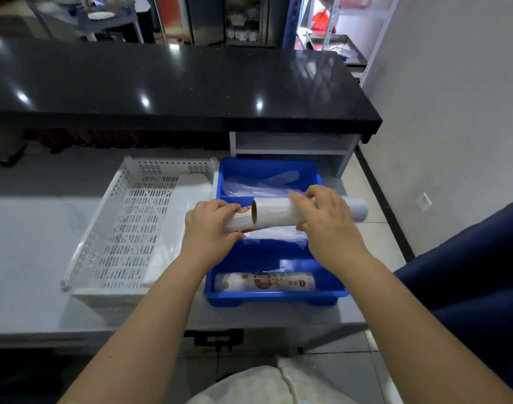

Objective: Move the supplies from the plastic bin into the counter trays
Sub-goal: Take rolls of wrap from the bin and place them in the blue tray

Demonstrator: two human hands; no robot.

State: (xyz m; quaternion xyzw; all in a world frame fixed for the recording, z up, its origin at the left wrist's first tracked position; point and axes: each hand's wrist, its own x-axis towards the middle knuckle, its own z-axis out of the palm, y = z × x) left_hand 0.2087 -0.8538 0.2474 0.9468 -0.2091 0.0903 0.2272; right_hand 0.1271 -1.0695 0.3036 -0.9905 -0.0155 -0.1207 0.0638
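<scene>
A blue divided tray (278, 295) sits on the grey counter, with a white perforated plastic bin (103, 237) to its left. My left hand (208, 228) grips a wrapped roll (240, 220) with a brown label over the tray's middle compartment. My right hand (328, 223) holds a white roll (278, 212) with a cardboard core, lying level just above and behind the first. Clear plastic bags (261, 182) fill the tray's far compartment. A labelled roll (264, 282) lies in the near compartment. White folded bags (176, 225) rest along the bin's right side.
A glossy black raised countertop (176, 86) runs across behind the tray and bin. A white shelf cubby (293, 147) stands right behind the tray. A white wall is on the right, and a dark blue object (468, 272) sits at the right edge.
</scene>
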